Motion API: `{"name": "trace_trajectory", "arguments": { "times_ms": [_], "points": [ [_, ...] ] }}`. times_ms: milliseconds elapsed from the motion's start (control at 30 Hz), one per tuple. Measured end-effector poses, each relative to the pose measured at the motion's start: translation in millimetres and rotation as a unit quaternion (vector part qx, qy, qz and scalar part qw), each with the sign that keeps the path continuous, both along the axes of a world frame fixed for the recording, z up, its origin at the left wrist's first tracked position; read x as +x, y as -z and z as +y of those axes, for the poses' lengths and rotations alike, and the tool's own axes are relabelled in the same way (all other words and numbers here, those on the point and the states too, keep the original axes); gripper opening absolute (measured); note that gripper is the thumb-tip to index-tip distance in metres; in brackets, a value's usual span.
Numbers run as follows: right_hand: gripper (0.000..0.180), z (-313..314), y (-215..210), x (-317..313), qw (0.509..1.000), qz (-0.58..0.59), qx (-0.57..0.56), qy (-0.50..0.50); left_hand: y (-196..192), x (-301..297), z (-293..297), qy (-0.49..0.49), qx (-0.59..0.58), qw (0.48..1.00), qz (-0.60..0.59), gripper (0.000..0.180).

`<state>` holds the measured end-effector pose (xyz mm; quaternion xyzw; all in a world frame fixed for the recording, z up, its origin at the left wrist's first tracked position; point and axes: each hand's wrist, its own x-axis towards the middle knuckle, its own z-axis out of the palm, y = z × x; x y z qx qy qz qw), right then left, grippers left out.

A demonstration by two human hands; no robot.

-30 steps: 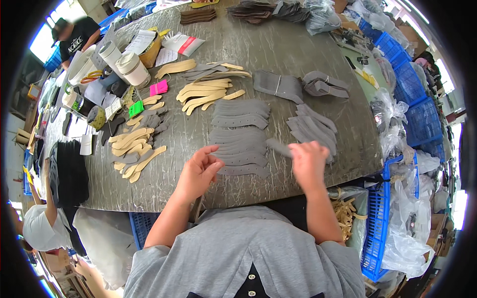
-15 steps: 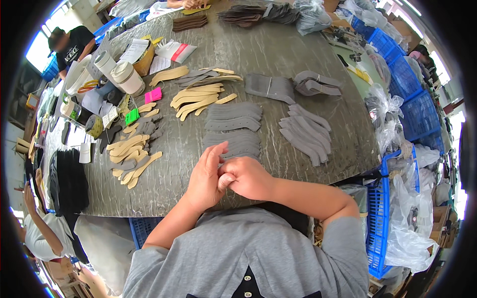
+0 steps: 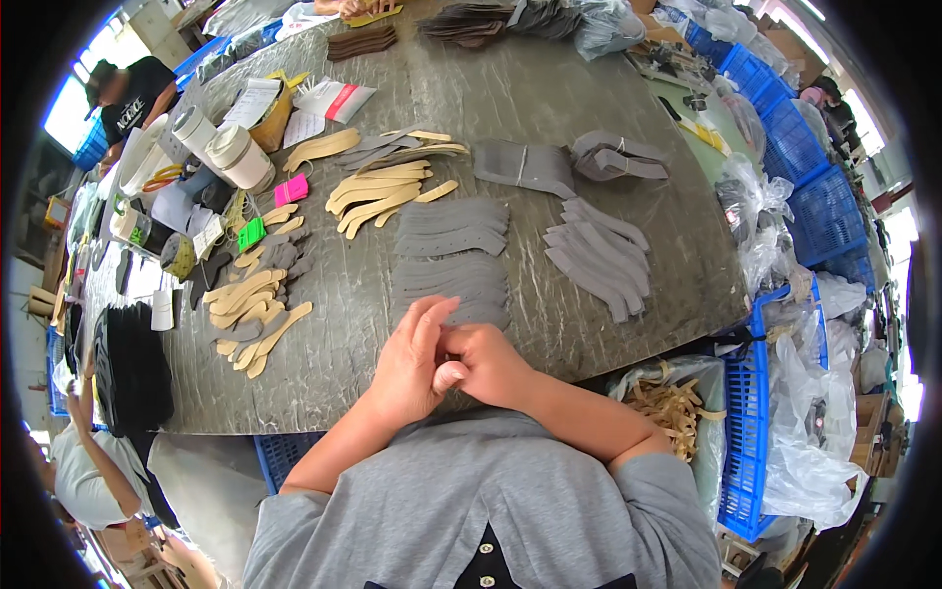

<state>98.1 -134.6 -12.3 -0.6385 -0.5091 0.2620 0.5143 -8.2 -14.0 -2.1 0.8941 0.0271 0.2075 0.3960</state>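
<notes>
Both hands clasped, left hand [image 3: 410, 361], right hand [image 3: 486, 365], contents hidden

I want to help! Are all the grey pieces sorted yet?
Partly. Neat fanned rows of grey pieces already lie on the table. The left hand and right hand are pressed together at its near edge; what they hold is hidden. A bound grey bundle sits unspread.

- The one view comes from a wide fisheye camera worn on my head, looking steeply down over my grey buttoned shirt [image 3: 471, 510].
- It faces forward across the grey, mottled stone-like counter [image 3: 549, 98], whose straight edges bend near the rim.
- My hands [image 3: 446, 363] sit closest, low at centre; the blue plastic crates [image 3: 785, 147] curve away at right.
</notes>
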Motion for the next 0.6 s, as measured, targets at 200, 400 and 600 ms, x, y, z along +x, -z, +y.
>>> {"name": "trace_trajectory", "arguments": {
  "times_ms": [200,400,600],
  "points": [
    [0.015,-13.0,6.7,-1.5,0.999,0.032,0.006,0.011,1.6,2.4,-5.8,0.033,-0.024,0.999,0.015,0.086],
    [0.013,-18.6,7.4,-9.0,0.982,0.186,0.005,0.026,2.4,1.5,-7.7,0.072,-0.066,0.995,-0.003,0.086],
    [0.009,-18.3,12.4,-8.3,0.916,0.401,0.027,-0.005,2.9,1.1,-9.4,0.068,-0.447,0.892,-0.002,0.08]
  ]
}}
